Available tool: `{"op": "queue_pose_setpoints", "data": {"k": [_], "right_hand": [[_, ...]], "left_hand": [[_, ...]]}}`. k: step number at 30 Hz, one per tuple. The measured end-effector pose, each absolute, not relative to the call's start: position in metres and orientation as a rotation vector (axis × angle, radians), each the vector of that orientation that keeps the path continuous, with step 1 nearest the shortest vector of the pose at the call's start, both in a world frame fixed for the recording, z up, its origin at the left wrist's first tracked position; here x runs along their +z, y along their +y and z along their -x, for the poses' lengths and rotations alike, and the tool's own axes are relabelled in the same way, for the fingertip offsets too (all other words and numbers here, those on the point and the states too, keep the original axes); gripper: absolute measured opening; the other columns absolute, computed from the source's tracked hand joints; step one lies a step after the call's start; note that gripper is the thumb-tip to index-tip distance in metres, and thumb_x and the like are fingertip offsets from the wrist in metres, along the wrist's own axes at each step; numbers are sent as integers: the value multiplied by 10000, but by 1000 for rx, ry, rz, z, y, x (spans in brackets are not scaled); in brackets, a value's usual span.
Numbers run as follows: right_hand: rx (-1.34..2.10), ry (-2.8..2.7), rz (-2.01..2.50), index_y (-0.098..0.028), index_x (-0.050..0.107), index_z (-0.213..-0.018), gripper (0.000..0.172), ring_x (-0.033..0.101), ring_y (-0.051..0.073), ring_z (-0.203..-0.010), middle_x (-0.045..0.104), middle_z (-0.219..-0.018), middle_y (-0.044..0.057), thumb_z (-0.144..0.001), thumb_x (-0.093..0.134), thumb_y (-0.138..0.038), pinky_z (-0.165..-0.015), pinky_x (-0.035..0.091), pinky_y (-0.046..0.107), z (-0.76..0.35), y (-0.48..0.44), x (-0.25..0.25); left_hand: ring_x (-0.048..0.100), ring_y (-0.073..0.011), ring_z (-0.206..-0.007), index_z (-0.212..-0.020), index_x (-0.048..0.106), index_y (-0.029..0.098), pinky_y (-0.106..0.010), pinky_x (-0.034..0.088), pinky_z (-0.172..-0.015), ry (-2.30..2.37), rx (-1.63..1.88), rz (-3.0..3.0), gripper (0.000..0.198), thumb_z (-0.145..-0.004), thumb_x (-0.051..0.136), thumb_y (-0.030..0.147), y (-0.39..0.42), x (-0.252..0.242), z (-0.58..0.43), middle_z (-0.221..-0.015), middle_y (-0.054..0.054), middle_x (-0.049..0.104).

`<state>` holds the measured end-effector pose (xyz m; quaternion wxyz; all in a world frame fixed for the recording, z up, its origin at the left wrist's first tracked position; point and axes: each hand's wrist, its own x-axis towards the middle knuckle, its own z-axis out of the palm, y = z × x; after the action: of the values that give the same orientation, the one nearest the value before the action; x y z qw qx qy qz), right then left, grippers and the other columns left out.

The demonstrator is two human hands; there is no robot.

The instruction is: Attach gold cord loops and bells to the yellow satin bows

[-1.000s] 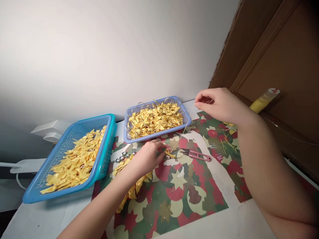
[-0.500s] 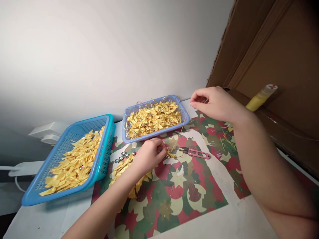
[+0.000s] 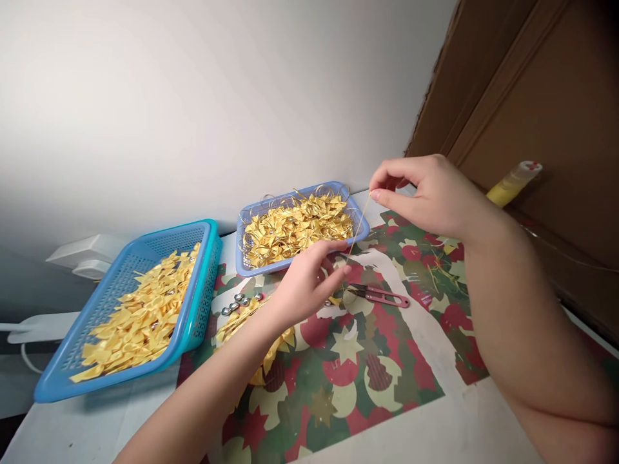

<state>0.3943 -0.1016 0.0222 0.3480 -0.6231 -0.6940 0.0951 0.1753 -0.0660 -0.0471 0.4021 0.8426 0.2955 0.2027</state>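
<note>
My right hand (image 3: pixel 425 196) is raised above the table and pinches the upper end of a thin gold thread (image 3: pixel 356 233). The thread runs down to a small yellow ribbon bow (image 3: pixel 334 299) lying on the patterned mat (image 3: pixel 348 374). My left hand (image 3: pixel 307 283) hovers over that bow with its fingers loosely spread and reaching toward the thread; nothing shows in its grip. A loose heap of yellow bows (image 3: pixel 251 328) lies under my left forearm, beside several small silver bells (image 3: pixel 236 303).
A lavender basket (image 3: pixel 360 222) filled with bows fitted with gold loops stands at the back. A larger blue basket (image 3: pixel 203 283) of plain yellow bows sits at the left. Pink thread snips (image 3: pixel 382 296) lie on the mat. A yellow spool (image 3: pixel 512 183) leans on the cardboard at right.
My left hand lifted off the bow on the mat and opened its fingers toward the thread. My right hand rose slightly, still pinching the thread.
</note>
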Motion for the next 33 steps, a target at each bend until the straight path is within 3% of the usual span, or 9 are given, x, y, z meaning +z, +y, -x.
{"op": "queue_pose_setpoints", "data": {"k": [3,5,8,12,15,19,25,29,33], "right_hand": [[265,-1881,1538,-202,661,-791,131,577,158,-797,655,-814,9,-852,555,-247,-735,409,284,-388,-101,20],[266,-1939,1502,-204,662,-800,142,579,166,-823,661,-844,15,-862,543,-249,-758,416,293,-384,-98,14],[207,-1982,1504,-208,672,-814,124,582,190,-882,667,-879,27,-855,560,-243,-807,426,323,-381,-93,9],[98,-1771,1588,-228,689,-881,96,591,214,-939,675,-949,41,-834,611,-257,-814,451,340,-379,-97,18],[198,-1605,1669,-201,698,-811,134,604,176,-743,678,-813,40,-846,611,-296,-637,457,294,-376,-114,24],[673,-1656,1817,-192,721,-747,190,562,138,-541,654,-633,16,-798,672,-368,-479,414,261,-368,-143,-5],[961,-1280,1713,-161,725,-922,317,631,183,-662,710,-777,61,-688,756,-372,-609,526,311,-336,-151,-74],[866,-1293,1617,-156,700,-762,198,619,177,-674,705,-754,57,-751,687,-354,-636,496,302,-321,-136,-87],[785,-1385,1630,-160,667,-711,205,552,146,-586,664,-670,27,-796,637,-344,-566,436,273,-320,-128,-90]], "left_hand": [[503,-85,-619,-1234,520,174,-237,449,-578,676,477,-1840,381,-931,496,403,-60,-42,-191,-1064,-91,650],[429,-67,-542,-1080,580,154,-202,374,-505,616,464,-1688,321,-950,446,415,-55,-39,-199,-819,-33,634],[318,-55,-480,-805,558,151,-181,258,-457,573,504,-1487,297,-951,438,380,-53,-37,-205,-564,56,399],[205,-56,-450,-767,505,170,-188,183,-450,540,521,-1281,265,-936,458,369,-55,-38,-204,-552,89,237],[235,-63,-466,-764,509,168,-194,206,-468,519,520,-1266,257,-944,435,335,-57,-36,-201,-563,78,265],[318,-77,-501,-772,532,169,-204,262,-496,514,545,-1317,262,-951,408,315,-58,-31,-198,-580,55,349],[381,-86,-554,-750,565,153,-209,324,-544,526,566,-1442,286,-950,400,274,-57,-32,-197,-599,37,410],[388,-81,-548,-763,562,152,-200,324,-533,531,575,-1425,285,-958,379,251,-57,-33,-197,-596,37,427],[429,-70,-554,-757,546,156,-185,355,-545,543,599,-1358,276,-961,379,237,-56,-31,-197,-623,31,465]]}}
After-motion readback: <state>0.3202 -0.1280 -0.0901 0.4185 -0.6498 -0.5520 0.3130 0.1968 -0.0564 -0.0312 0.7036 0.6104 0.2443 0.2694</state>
